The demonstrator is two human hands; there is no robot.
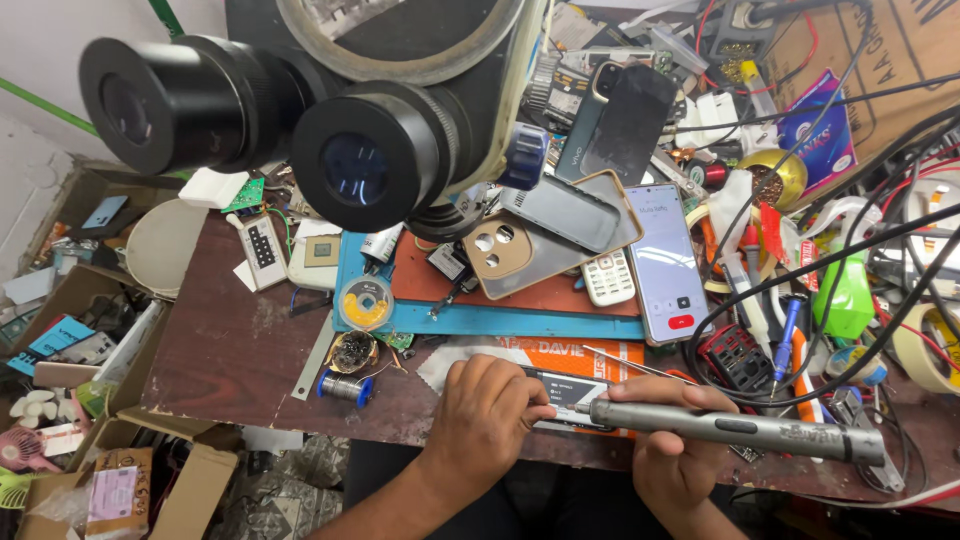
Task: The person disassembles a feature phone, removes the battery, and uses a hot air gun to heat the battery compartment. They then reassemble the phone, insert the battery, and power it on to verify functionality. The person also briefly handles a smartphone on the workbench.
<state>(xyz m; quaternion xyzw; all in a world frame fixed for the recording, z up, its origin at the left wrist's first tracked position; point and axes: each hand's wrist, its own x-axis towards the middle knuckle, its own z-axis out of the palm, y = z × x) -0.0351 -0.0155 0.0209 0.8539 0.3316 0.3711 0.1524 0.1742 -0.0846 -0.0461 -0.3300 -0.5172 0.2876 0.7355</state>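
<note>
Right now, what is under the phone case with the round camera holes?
The tan phone case lies on a red-brown mat, with a grey case overlapping it on top. Whatever sits directly beneath it is covered.

Right hand grips grey tool beside left hand

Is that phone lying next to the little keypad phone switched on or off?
On. The smartphone lies flat, face up, and its screen glows pale with a red button near its lower edge.

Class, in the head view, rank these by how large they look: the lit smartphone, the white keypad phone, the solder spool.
1. Lit smartphone, clearly largest.
2. White keypad phone.
3. Solder spool, smallest; it lies nearer the camera, yet looks smaller than the keypad phone.
</note>
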